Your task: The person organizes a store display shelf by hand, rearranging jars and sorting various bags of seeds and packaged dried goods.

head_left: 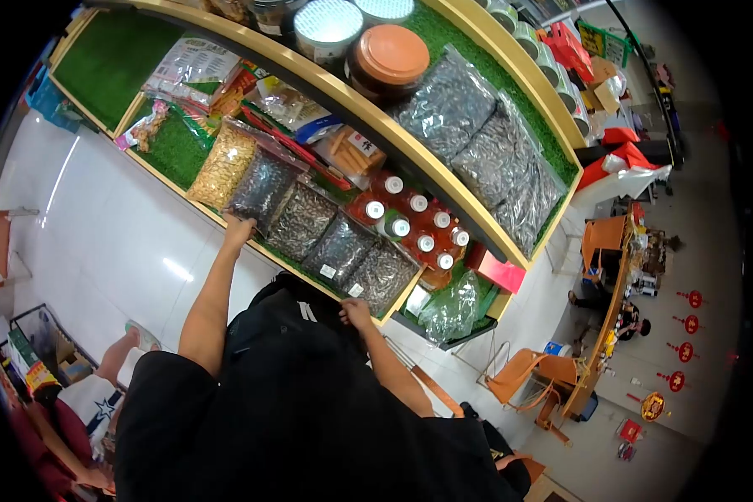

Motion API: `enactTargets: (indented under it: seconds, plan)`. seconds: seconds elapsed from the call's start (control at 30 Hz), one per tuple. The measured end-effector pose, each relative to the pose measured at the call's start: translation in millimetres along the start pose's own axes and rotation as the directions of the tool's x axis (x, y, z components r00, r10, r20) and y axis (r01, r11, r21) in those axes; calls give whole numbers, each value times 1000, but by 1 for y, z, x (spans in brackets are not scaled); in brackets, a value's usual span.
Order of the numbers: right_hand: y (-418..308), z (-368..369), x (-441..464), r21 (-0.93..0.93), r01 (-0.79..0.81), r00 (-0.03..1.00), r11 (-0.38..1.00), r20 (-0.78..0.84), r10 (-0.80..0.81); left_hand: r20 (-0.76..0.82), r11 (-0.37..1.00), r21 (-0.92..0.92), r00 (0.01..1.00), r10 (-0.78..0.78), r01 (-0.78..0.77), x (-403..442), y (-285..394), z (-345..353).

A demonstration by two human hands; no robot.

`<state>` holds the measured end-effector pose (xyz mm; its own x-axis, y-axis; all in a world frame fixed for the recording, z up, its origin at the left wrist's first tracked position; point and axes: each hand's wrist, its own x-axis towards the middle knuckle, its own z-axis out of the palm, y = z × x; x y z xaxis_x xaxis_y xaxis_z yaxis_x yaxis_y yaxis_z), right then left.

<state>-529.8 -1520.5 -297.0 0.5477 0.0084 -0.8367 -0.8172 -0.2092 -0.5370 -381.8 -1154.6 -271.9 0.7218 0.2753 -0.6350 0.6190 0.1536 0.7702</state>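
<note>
My left hand (pixel 239 227) is at the shelf's front edge, its fingers closed at the lower edge of a clear bag of dark seeds (pixel 263 186). Left of that bag lies a bag of yellowish nuts or seeds (pixel 222 164). My right hand (pixel 357 313) is curled at the wooden front rim, beside the near corner of a bag of striped sunflower seeds (pixel 381 274); what its fingers grip, if anything, is hidden. Between the hands lie another bag of striped seeds (pixel 301 221) and a bag of dark seeds with a white label (pixel 340 248).
Red bottles with white caps (pixel 425 243) stand behind the bags. An upper shelf carries an orange-lidded jar (pixel 392 55) and large seed bags (pixel 448 100). Orange chairs (pixel 527 372) stand on the right. Another person's leg (pixel 117 356) shows at lower left.
</note>
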Motion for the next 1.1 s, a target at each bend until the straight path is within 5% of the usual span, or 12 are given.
enactTargets:
  seconds: [0.07, 0.13, 0.27, 0.33, 0.47, 0.63, 0.8, 1.1]
  plan:
    - [2, -14, 0, 114, -52, 984, 992, -161, 70, -80, 996, 56, 994, -72, 76, 9, -4, 0]
    - [4, -24, 0, 231, -20, 975, 973, -210, 70, -316, 721, 676, 823, 471, -153, 39, -33, -4]
    - [-7, -17, 2, 219, -6, 981, 976, -186, 48, -303, 808, 585, 906, 297, -69, 36, -14, -5]
    - [-20, -1, -7, 216, -26, 980, 976, -188, 68, -230, 615, 772, 832, 506, -161, 37, -17, -10]
    - [-18, 25, -9, 196, -15, 993, 981, -114, 38, -200, 644, 760, 910, 363, -90, 33, -8, -11]
    - [0, 36, -8, 129, -44, 999, 991, -13, 46, -132, 590, 798, 921, 367, -120, 40, -22, -33]
    - [-5, 27, -6, 264, -68, 996, 962, -31, 79, 120, 621, 747, 966, 227, -239, 20, -11, -26]
    - [-17, 21, 1, 152, -67, 995, 986, -63, 77, 115, 519, 847, 993, 33, -116, 15, -21, -4]
